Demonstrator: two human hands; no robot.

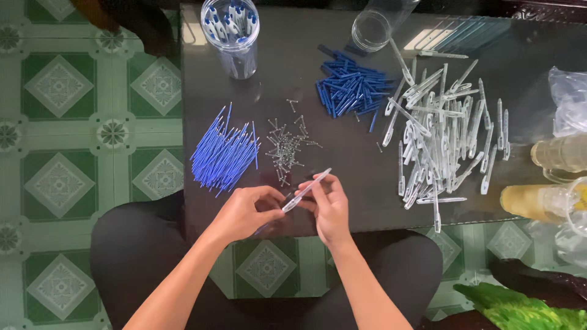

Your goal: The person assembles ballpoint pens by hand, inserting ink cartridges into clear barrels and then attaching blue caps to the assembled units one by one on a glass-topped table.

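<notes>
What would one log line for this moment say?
left hand: pinching blue refill | right hand: holding clear pen barrel | table: refills, springs, caps, barrels in piles

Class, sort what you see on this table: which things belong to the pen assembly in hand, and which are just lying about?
In use: left hand, right hand, clear barrel, blue refills, springs, blue caps, clear barrels pile, jar of pens.
Lying about: empty jar, plastic bag, bottles.

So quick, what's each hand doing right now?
Left hand: closed, pinching a thin blue refill at the barrel's end.
Right hand: closed on the clear pen barrel.
</notes>
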